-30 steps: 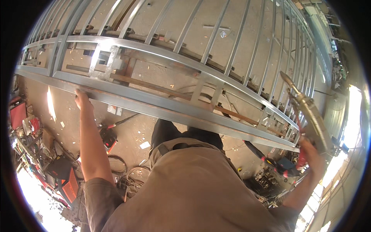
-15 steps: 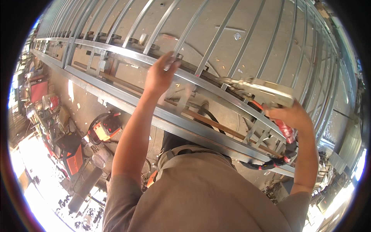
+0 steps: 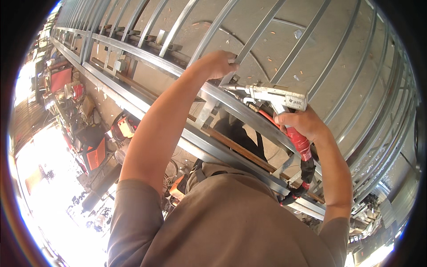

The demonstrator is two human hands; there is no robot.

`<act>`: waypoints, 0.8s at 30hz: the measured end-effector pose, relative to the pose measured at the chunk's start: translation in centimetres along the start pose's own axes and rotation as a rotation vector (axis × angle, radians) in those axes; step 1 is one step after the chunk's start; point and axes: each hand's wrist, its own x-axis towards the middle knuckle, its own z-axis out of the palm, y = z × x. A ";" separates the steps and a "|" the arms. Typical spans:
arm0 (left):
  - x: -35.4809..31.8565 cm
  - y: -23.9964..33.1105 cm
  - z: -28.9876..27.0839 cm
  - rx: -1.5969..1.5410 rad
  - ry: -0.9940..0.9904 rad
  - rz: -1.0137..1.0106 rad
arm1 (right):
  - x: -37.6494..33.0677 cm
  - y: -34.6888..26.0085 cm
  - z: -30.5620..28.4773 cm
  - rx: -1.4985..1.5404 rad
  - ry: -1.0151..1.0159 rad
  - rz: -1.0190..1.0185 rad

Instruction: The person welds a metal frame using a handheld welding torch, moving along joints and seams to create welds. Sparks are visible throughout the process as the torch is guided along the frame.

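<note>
My right hand (image 3: 300, 122) is closed round the grip of a white, pistol-shaped welding gun (image 3: 278, 95), whose red-taped cable (image 3: 299, 143) hangs from the grip. The gun's narrow nozzle points left, close to where an upright metal bar (image 3: 255, 38) meets the long silvery rail (image 3: 247, 113). At the foot of that bar is my left hand (image 3: 218, 65), its fingers curled with the tips against the bar. Part of the joint lies behind this hand, and whether the nozzle touches metal I cannot make out.
More parallel bars (image 3: 302, 42) of the frame run away beyond the rail. A second long tube (image 3: 202, 144) crosses just before my body, with a brown, rusty bar (image 3: 238, 149) between. On the floor at left stand orange-and-black machines (image 3: 95, 153) among clutter.
My left hand has moved right along the rail to another bar. The welding gun has come left, its nozzle nearer that hand. The whole view has shifted a little.
</note>
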 end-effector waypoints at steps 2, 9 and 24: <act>-0.2 0.2 -0.2 0.008 0.024 0.026 | 0.4 0.2 -0.3 0.035 -0.010 0.009; -0.7 0.9 -0.6 0.060 0.011 0.056 | 1.1 0.5 -0.4 -0.018 -0.037 0.049; 0.0 1.4 -1.4 0.117 -0.073 0.089 | 1.1 0.9 -0.6 -0.073 -0.033 0.008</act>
